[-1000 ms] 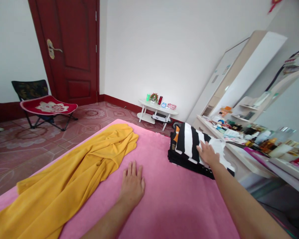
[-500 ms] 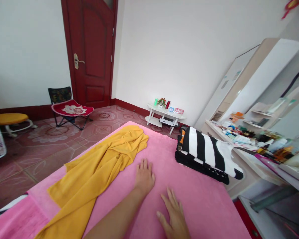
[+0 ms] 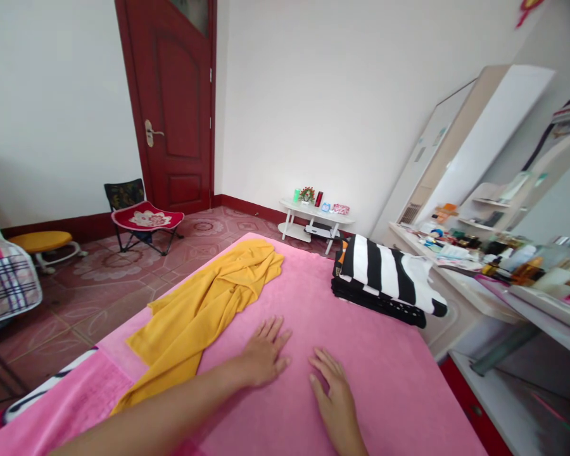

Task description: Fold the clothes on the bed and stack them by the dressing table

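Note:
My left hand lies palm down on the pink bed cover, fingers stretched and thumb apart. A few inches to its right is my right hand, its fingers loosely bent and spread over the same cover. Neither hand holds anything. To the left of my left hand stretches a yellow garment, laid out lengthwise with creases and its near end partly hidden behind my left forearm. Beyond my right hand sits a stack of folded clothes, topped by a black-and-white striped piece over black ones.
A dressing table crowded with bottles stands along the right side. Past the bed's far edge is a small white table with a plant. A red-seated folding chair and a yellow stool stand on the left floor.
My left hand has shifted slightly left and nearer, its fingers now pointing more to the right. My right hand has moved a little forward. The yellow garment and the stack lie as before.

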The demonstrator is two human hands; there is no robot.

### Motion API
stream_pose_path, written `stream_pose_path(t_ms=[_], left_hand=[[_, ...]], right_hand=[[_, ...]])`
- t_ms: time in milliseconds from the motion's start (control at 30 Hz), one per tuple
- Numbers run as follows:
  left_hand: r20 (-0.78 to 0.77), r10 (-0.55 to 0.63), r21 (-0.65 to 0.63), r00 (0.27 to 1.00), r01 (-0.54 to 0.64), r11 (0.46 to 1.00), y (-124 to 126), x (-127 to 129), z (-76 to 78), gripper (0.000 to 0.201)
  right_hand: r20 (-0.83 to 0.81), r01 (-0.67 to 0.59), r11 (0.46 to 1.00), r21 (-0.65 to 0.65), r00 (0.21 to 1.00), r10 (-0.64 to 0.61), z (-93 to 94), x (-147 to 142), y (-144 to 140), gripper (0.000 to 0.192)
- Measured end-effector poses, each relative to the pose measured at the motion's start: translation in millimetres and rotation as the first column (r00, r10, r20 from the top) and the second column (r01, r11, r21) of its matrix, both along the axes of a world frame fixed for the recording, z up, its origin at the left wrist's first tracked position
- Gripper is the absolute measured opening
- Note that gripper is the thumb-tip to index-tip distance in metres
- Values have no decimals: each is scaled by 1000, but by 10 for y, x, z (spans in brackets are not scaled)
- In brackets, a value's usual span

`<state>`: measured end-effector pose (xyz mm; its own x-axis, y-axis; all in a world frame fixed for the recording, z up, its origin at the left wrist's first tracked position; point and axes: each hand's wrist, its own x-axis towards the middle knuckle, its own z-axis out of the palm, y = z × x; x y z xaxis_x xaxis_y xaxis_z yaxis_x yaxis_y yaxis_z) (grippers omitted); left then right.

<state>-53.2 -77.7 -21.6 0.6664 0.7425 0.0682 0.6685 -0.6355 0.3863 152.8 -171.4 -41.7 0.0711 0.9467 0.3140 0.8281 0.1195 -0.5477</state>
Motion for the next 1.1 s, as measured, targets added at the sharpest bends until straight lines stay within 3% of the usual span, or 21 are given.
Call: stream_pose_path(t_ms=[67, 133, 167, 233, 300, 333, 400, 533, 600, 700, 833, 967, 1000, 1067, 1100], left_hand=[[79, -182, -105, 980, 189, 976, 28, -294, 138, 58], [165, -215, -188, 962, 245, 951, 201, -573, 311, 38], [199, -141, -179, 970, 177, 968, 333, -706, 397, 33], [259, 130, -31, 957, -126, 992, 642, -965, 534, 33], [258, 383, 132, 887, -425, 896, 939, -1218, 584, 41], [222, 476, 170, 851, -515, 840, 1059, -1337, 567, 47], [128, 587, 180, 799, -601, 779, 1217, -1537, 460, 60], [56, 639, 144, 767, -639, 755, 1239, -1705, 167, 59], [67, 660, 132, 748, -662, 738, 1173, -1687, 115, 48], [134, 644, 81, 753, -656, 750, 1103, -1602, 229, 29], [301, 546, -1, 781, -573, 820, 1176, -1353, 648, 18], [431, 422, 10, 797, -473, 881, 1049, -768, 1233, 21], [481, 347, 15, 805, -404, 915, 916, -577, 1386, 23], [669, 40, 1, 743, -55, 998, 551, -191, 1655, 24], [687, -92, -5, 721, 132, 991, 353, -16, 1752, 24]], right_hand=[[-44, 4, 1000, 20, 999, -3, -7, 8, 9, 33], [-71, 5, 1000, 20, 997, -4, -2, 5, 13, 32], [-80, 7, 1000, 16, 997, -6, 3, 2, 13, 32], [-89, 13, 1000, 9, 996, -12, 12, -4, 11, 31], [-95, 19, 1000, 8, 995, -18, 17, -8, 7, 31], [-98, 20, 1000, 9, 995, -19, 18, -9, 4, 31], [-104, 24, 1000, 12, 994, -22, 19, -9, -1, 31], [-125, 25, 1000, 18, 992, -23, 25, -10, -6, 30], [-141, 24, 999, 21, 990, -21, 31, -13, -2, 30], [-160, 32, 999, 22, 987, -28, 43, -17, 6, 29], [-183, 33, 999, 22, 983, -28, 51, -23, 9, 29], [-226, 30, 999, 36, 974, -21, 43, -31, 12, 28], [-241, 28, 999, 39, 970, -18, 39, -31, 15, 28], [-284, 17, 999, 42, 959, -4, 27, -21, 23, 25], [-325, 18, 999, 43, 946, -3, 21, -10, 26, 24]])
